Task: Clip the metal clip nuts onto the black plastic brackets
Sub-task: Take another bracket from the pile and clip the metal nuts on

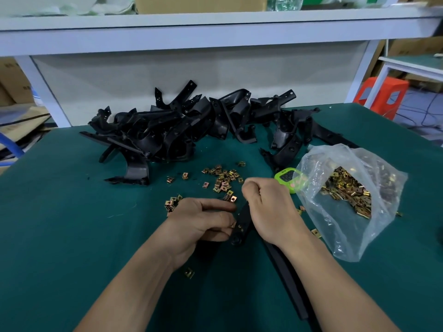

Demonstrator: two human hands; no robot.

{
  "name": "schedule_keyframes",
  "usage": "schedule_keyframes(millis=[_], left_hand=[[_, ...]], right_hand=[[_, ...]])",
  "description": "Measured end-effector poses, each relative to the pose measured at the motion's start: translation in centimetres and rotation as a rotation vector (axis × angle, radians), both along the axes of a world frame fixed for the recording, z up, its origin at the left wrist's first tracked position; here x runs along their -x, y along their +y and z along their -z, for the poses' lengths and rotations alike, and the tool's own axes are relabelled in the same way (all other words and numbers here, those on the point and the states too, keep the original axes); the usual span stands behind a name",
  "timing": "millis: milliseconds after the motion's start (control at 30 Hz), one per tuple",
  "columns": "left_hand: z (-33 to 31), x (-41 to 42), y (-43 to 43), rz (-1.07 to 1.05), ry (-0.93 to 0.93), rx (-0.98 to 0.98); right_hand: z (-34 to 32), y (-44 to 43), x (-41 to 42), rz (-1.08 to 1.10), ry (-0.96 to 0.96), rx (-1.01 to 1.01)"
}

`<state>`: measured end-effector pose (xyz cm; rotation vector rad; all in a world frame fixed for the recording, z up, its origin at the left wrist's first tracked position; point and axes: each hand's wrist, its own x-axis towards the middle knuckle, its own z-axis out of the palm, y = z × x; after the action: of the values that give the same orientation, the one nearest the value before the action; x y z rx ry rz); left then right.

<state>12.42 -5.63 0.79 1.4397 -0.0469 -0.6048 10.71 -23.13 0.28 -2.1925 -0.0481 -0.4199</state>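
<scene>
Green felt counter (72,236) fills the near view. Closest in, a lone clip nut (189,273) lies just beside the left forearm, & a long black strip (287,279) runs under the right forearm toward the bottom edge.

Left hand (203,221) is curled, thumb & fingertips pinching a brass-coloured nut (233,225) right against the edge of a black bracket (242,226). Right hand (266,212) is a closed fist, back of the hand up. It looks clamped round the bracket's upper end, tho the fist hides the grip itself. The bracket sits slanted between both hands, its lower end near the left fingers.

Just beyond the left hand sits a small cluster of nuts (171,203). Further out, past both hands, loose clip nuts (223,180) are scattered on the felt. To the right, a clear plastic bag (335,236) lies open w/ many more nuts (347,192) inside. A lime-green timer (286,178) sits against the bag's left side, just beyond the right hand.

Along the back of the counter a tangled pile of brackets (182,130) spreads left to right. Above it runs a white shelf (215,22) w/ a cardboard box (201,3) on top. An orange stool (383,92) stands off the far right corner.
</scene>
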Motion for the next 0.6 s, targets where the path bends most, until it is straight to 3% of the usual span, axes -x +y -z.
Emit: schedule_keyframes(millis=[367,600], left_hand=[[-0.6,0.18,0.51,0.107,-0.026,-0.017],[-0.2,0.25,-0.15,0.033,-0.083,-0.062]], right_hand=[[0.1,0.24,0.29,-0.023,0.002,0.001],[0.53,0.13,-0.1,0.056,0.067,0.008]])
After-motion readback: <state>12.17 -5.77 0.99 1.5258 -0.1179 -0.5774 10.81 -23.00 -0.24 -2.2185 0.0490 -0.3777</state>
